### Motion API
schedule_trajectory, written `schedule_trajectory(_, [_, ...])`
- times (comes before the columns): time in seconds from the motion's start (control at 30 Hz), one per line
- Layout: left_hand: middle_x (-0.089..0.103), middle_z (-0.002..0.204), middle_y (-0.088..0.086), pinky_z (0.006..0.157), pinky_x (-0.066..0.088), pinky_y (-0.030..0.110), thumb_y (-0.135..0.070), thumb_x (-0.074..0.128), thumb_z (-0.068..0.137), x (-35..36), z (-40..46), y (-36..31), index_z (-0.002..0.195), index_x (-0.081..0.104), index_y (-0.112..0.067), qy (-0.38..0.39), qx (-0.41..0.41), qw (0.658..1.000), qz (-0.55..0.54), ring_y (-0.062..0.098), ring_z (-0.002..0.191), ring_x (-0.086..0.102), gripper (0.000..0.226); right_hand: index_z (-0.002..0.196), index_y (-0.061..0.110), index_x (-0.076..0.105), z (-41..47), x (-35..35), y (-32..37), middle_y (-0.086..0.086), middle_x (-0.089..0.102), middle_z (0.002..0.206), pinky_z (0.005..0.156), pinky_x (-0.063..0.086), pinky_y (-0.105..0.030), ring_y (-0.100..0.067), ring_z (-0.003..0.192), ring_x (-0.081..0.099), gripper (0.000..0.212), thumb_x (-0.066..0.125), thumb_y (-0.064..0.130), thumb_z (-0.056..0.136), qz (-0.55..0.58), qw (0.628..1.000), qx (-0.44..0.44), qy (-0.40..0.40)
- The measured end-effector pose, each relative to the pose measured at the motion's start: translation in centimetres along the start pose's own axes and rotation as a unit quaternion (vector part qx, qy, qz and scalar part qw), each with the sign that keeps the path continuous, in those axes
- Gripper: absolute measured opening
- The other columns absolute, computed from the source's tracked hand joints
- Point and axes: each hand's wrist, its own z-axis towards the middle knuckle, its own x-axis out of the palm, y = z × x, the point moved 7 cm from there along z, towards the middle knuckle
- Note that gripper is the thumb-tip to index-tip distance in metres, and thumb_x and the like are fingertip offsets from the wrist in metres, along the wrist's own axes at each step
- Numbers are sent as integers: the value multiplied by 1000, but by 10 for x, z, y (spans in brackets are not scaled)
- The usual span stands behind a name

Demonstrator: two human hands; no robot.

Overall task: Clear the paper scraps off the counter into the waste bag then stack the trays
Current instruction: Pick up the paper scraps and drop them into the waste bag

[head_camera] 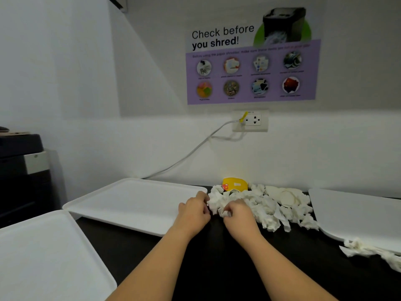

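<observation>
A pile of crumpled white paper scraps (263,206) lies on the dark counter (217,257) against the back wall, with a yellow scrap (235,184) behind it. My left hand (194,210) and my right hand (237,211) are both at the pile's left end, fingers curled into the paper and gripping scraps. More white scraps (368,249) lie at the front right. One white tray (134,203) sits left of the pile, another (50,257) at the near left, a third (358,216) on the right. No waste bag is in view.
A dark machine (21,170) stands at the far left beside the trays. A grey cable (195,148) runs from a wall socket (251,120) down behind the middle tray. A shredder poster (251,61) hangs on the wall.
</observation>
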Motion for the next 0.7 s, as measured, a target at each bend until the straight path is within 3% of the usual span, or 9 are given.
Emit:
schedule_trajectory(0.07, [64,102,-3,84,30,34,-11,45,81,4,1,-1,130,42,-27,23,6,1000,18,21,104,54,51,94,3,64,1,-2,-3,-10,55,105,70,36,-23,-20,86,50,20,48,1,83,9,1000,18,-7])
schedule_trajectory(0.17, [50,119,3,92,30,40,-19,41,87,13,3,-5,137,37,-32,56,29,990,127,24,114,45,52,96,3,64,3,-2,-6,-11,55,107,70,34,-22,-16,82,46,21,47,1,84,8,1000,26,-8])
schedule_trajectory(0.37, [34,139,-7,96,25,41,-36,50,82,15,6,-4,132,44,-29,59,26,989,134,18,125,33,51,99,4,64,6,0,-10,-11,57,108,69,35,-22,-18,85,49,23,49,1,81,12,999,35,-3])
schedule_trajectory(0.5, [53,118,-7,90,27,37,-30,52,80,11,7,-2,115,52,-25,37,14,996,81,17,112,46,35,97,3,64,4,-3,-9,-11,56,106,69,34,-21,-15,82,46,22,50,1,80,18,999,37,-9])
schedule_trajectory(0.7, [56,91,-6,84,27,32,-26,58,73,0,-5,-6,94,53,-21,8,14,1000,20,16,92,53,22,97,2,63,-10,-12,-9,-11,56,106,70,38,-24,-20,86,51,23,49,-1,80,26,998,58,-3])
